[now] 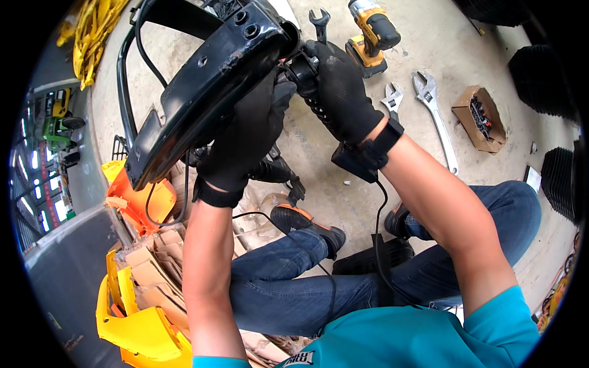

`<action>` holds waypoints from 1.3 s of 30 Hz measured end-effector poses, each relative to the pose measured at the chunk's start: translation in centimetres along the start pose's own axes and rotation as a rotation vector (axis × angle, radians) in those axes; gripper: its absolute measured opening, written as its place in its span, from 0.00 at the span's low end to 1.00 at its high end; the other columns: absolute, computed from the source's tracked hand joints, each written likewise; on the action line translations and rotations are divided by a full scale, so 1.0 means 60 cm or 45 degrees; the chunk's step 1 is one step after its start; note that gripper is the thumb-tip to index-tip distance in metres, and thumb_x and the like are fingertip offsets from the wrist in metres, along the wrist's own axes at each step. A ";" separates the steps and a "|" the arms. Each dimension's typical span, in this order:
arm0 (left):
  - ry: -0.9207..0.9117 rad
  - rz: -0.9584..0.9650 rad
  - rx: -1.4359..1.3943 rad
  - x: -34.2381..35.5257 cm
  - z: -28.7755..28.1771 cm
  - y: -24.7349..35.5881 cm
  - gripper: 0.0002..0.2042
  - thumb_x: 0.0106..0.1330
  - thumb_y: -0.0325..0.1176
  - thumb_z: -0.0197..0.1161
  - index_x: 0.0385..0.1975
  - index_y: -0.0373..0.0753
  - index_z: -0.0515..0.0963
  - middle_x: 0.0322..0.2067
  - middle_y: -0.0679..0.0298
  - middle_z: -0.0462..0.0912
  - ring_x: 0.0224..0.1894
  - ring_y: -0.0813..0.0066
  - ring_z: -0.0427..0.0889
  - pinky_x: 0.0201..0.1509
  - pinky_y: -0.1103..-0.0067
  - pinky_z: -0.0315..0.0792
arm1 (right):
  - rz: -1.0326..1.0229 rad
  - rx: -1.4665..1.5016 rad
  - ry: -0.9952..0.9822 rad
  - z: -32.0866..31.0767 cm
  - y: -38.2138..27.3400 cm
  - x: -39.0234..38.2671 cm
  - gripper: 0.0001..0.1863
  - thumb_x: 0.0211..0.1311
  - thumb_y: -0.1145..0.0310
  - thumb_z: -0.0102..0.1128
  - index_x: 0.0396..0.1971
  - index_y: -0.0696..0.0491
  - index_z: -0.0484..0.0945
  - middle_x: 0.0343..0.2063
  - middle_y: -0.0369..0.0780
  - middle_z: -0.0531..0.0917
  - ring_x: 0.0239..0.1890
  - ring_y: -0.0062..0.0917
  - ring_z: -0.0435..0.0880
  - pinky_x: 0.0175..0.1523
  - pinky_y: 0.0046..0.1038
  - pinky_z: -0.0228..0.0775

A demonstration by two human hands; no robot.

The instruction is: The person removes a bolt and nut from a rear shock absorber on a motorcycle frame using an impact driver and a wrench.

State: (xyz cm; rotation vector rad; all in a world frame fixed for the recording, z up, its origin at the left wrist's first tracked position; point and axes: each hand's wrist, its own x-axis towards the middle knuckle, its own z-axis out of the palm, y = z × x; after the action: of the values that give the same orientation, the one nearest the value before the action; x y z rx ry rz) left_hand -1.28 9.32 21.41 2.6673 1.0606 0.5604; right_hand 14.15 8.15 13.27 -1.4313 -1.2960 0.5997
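A black metal frame part (215,73) with bolt holes fills the upper left, slanting up to the right. Near its upper end my right hand (346,92), in a black glove, is closed round the top of a black coil-spring shock absorber (316,109). My left hand (245,135), also gloved, is under the frame part with its fingers bent toward the same joint; what they grip is hidden. Just above my right hand shows the head of an open-ended wrench (319,23); whether that hand holds it I cannot tell.
A yellow-black cordless power tool (371,34) stands beyond my right hand. Two adjustable wrenches, one smaller (391,98), one larger (434,113), lie right of it, by an open cardboard box (475,119) of small fasteners. Orange panels (138,199), yellow panels (144,331) and cardboard (162,270) are at left.
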 end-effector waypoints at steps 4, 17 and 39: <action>0.016 0.028 0.004 0.007 0.003 0.000 0.14 0.64 0.33 0.60 0.47 0.34 0.75 0.36 0.49 0.80 0.40 0.52 0.80 0.45 0.69 0.72 | 0.035 0.188 0.066 0.009 0.020 0.008 0.14 0.71 0.62 0.40 0.31 0.53 0.72 0.25 0.33 0.75 0.23 0.14 0.72 0.29 0.18 0.66; 0.201 0.093 -0.095 0.005 0.011 0.011 0.13 0.62 0.29 0.59 0.46 0.34 0.76 0.39 0.48 0.80 0.44 0.50 0.79 0.48 0.67 0.71 | -0.038 0.397 -0.066 -0.084 0.028 -0.025 0.17 0.72 0.59 0.42 0.39 0.57 0.75 0.34 0.37 0.80 0.35 0.19 0.78 0.39 0.21 0.70; 0.174 0.096 -0.223 0.006 0.017 -0.002 0.09 0.64 0.30 0.57 0.40 0.33 0.76 0.33 0.49 0.80 0.39 0.50 0.79 0.43 0.69 0.72 | 0.557 -0.616 -1.014 -0.192 0.108 -0.223 0.10 0.58 0.66 0.51 0.29 0.58 0.76 0.26 0.50 0.82 0.32 0.44 0.82 0.39 0.40 0.72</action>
State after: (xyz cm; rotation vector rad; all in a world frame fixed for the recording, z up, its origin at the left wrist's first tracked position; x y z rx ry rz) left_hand -0.71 9.62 20.56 2.5541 0.9019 0.8214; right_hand 22.96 -7.34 7.29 -2.0015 -1.8353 1.3062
